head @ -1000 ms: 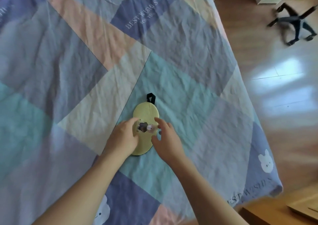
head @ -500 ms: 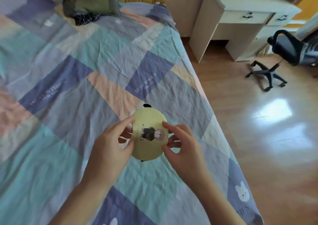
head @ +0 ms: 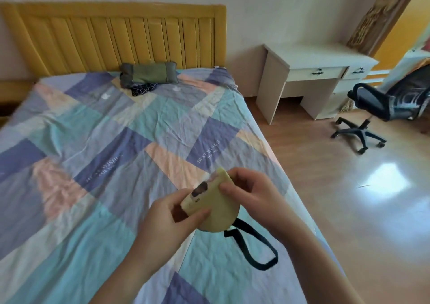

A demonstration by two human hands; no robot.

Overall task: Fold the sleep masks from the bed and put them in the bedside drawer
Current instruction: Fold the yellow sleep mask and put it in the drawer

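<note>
Sunlit bedroom seen from a head-worn camera, looking down over a bed point(head: 97, 145) covered in a patchwork sheet of blue, teal, peach and lavender panels. Both of the person's bare hands are raised above the near right part of the bed, close to its right edge, and together they grip a pale yellow sleep mask point(head: 213, 207) that appears folded in half into a rounded half-moon. The left hand point(head: 166, 220) is closed on the mask's lower left end, thumb across the front and fingers curled behind. The right hand point(head: 252, 193) pinches the upper right part, fingertips on the front near the folded edge. A small dark printed figure shows on the mask's face between the two hands. The mask's black elastic strap point(head: 254, 245) hangs from its lower end in a loose loop, just above the sheet or resting on it; which one cannot be told. Farther up the bed, near the head edge, a green pillow point(head: 149, 74) lies with a dark patterned cloth point(head: 143, 87) touching its front. Behind it stands a yellow wooden headboard point(head: 116, 37) against a pale wall. Beside the bed's right edge is wooden flooring with bright window glare, and at the far right a white desk with drawers point(head: 314, 74) and a black office chair point(head: 381, 108) just beside it.
</note>
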